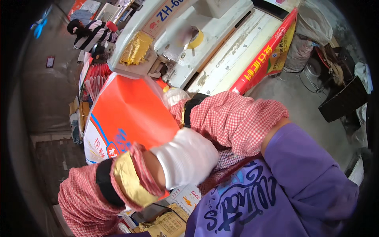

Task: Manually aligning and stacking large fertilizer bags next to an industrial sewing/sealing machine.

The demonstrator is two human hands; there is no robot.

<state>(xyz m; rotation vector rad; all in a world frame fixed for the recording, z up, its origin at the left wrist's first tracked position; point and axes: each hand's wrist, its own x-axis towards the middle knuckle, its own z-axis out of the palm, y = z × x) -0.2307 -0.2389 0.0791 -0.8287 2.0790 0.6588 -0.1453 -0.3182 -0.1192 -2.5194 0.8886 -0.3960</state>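
A large orange and white woven bag (138,106) with blue markings lies against the left side of a pale industrial sewing machine (130,35). My left hand (189,156), in a white glove, is over the near right part of the bag. Its back faces up and its fingers are hidden beneath. My right hand (176,96), also gloved in white, is at the bag's upper right edge, just below the machine's needle area. Only a small part of it shows past my checked sleeve, so its grip cannot be made out. Both forearms wear red checked sleeves with black bands.
A worn white machine table (233,55) with a red and yellow strip (264,59) along its front runs to the upper right. A roll of yellow tape (196,38) sits on the machine. Another person (92,34) in stripes is at upper left. Stacked red-edged bags (96,79) stand behind.
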